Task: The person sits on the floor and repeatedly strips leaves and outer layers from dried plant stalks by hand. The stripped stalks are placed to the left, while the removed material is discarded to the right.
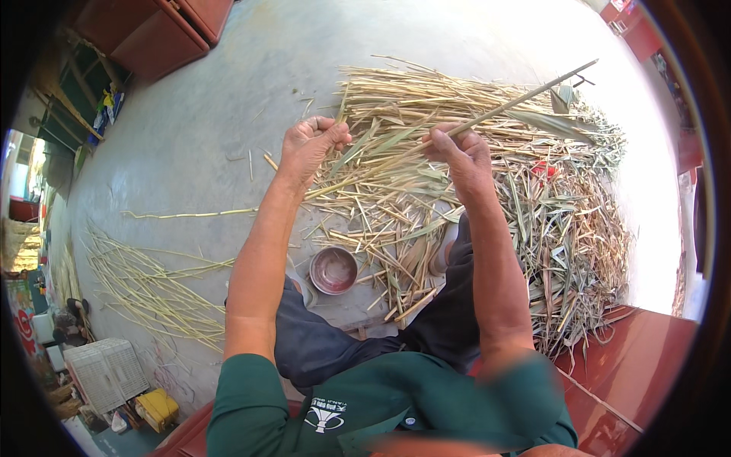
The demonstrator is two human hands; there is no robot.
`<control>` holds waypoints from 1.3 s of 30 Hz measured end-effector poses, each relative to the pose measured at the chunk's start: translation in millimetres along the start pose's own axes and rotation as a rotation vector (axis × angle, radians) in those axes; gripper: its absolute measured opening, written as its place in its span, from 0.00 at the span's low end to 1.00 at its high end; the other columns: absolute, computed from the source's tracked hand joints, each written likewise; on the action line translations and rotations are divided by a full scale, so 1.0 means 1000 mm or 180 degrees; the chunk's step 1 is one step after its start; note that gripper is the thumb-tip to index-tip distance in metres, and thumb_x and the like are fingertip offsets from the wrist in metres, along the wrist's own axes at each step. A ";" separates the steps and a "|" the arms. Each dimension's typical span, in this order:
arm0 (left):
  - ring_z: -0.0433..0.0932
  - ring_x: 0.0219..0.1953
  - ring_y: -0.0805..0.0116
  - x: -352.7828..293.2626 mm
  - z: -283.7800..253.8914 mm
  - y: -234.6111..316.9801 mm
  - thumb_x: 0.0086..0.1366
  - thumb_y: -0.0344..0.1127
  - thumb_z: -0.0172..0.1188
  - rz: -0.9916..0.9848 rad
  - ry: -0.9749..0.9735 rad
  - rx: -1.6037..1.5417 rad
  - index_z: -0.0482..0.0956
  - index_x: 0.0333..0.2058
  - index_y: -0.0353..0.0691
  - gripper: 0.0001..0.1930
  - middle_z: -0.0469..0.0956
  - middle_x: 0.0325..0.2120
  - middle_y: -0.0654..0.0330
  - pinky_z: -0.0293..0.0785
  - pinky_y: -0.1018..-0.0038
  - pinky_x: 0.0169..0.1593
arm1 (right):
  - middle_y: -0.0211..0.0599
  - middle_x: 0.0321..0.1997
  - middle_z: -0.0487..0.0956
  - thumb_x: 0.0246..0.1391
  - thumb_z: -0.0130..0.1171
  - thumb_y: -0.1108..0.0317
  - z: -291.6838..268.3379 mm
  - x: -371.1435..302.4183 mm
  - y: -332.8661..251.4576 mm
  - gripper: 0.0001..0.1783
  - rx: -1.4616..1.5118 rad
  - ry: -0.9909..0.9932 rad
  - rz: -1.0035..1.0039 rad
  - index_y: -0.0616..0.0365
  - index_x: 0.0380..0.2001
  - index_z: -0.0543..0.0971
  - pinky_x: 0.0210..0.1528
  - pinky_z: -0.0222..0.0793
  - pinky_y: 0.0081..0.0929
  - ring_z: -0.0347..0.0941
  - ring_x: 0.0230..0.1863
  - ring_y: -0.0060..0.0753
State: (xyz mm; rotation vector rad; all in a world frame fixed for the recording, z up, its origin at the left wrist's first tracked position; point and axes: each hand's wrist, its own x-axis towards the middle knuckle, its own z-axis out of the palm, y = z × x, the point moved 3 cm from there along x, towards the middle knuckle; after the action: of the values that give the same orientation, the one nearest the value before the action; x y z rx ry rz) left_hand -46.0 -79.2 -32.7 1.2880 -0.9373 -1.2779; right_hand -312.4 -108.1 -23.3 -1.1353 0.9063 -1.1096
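Both my arms reach forward over a heap of dry stalks [419, 95] lying on the floor. My right hand [463, 156] is closed around the lower part of a reed stalk [525, 97], which slants up to the right. A long green-grey leaf [552, 125] hangs from near its upper end. My left hand [311, 146] is closed in a pinch at the heap's left side, with a thin straw-coloured strip [343, 103] rising from the fingertips. A brownish bowl [333, 271] sits on the floor between my feet, beside scattered cut pieces of stalk [362, 236].
Thin yellow-green stems [164, 297] lie spread on the floor at left, and one long stem [190, 215] stretches toward the heap. Dry leaves [571, 251] pile up at right. A white wire crate [106, 373] stands lower left; dark red furniture [145, 34] is upper left.
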 end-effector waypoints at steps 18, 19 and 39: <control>0.78 0.27 0.59 -0.029 0.026 0.045 0.56 0.39 0.68 0.1811 -0.0325 0.3449 0.84 0.29 0.42 0.08 0.81 0.22 0.59 0.70 0.67 0.39 | 0.39 0.44 0.81 0.62 0.58 0.74 0.005 0.013 0.016 0.15 0.1284 -0.0015 0.0987 0.62 0.52 0.76 0.48 0.79 0.26 0.80 0.46 0.33; 0.78 0.26 0.58 -0.029 0.017 0.049 0.56 0.38 0.69 0.1725 -0.0348 0.3258 0.84 0.28 0.42 0.07 0.81 0.21 0.58 0.72 0.67 0.39 | 0.39 0.43 0.82 0.63 0.57 0.75 -0.002 0.015 0.011 0.14 0.1390 0.0009 0.0885 0.62 0.51 0.76 0.47 0.81 0.26 0.81 0.45 0.32; 0.74 0.26 0.63 -0.045 0.044 0.028 0.51 0.36 0.74 0.3104 0.0470 0.3232 0.85 0.31 0.42 0.10 0.79 0.22 0.62 0.63 0.67 0.33 | 0.44 0.38 0.83 0.62 0.61 0.69 0.001 0.013 0.012 0.12 0.0885 0.0335 0.0681 0.68 0.43 0.77 0.40 0.85 0.26 0.84 0.40 0.38</control>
State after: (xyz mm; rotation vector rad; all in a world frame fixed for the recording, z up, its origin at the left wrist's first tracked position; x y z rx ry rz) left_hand -90.9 -45.4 7.5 1.2912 -1.8911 0.1196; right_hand -305.7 -119.5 -35.0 -0.7406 0.9002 -1.0868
